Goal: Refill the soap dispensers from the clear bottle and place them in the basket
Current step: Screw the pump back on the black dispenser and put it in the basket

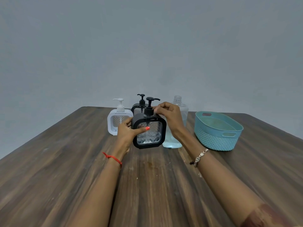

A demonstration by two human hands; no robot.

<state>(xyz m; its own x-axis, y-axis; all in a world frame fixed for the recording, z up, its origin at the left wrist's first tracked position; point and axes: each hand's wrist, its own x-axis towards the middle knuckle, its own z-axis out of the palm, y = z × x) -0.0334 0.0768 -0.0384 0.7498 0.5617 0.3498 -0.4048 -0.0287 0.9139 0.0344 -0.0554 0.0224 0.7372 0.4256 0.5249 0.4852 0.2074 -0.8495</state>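
Note:
A black square soap dispenser with a clear window and black pump stands upright on the table. My left hand grips its left side, thumb across the window. My right hand holds its top right corner by the pump collar. Behind it stand a second black dispenser and, to the left, a white dispenser. The clear bottle, uncapped, stands just right of the held dispenser, partly hidden by my right hand, with pale liquid low inside. The teal basket sits at the right with nothing visible inside.
Everything rests on a dark wooden table whose far edge meets a plain grey wall. The table's left and right edges slope outward towards me.

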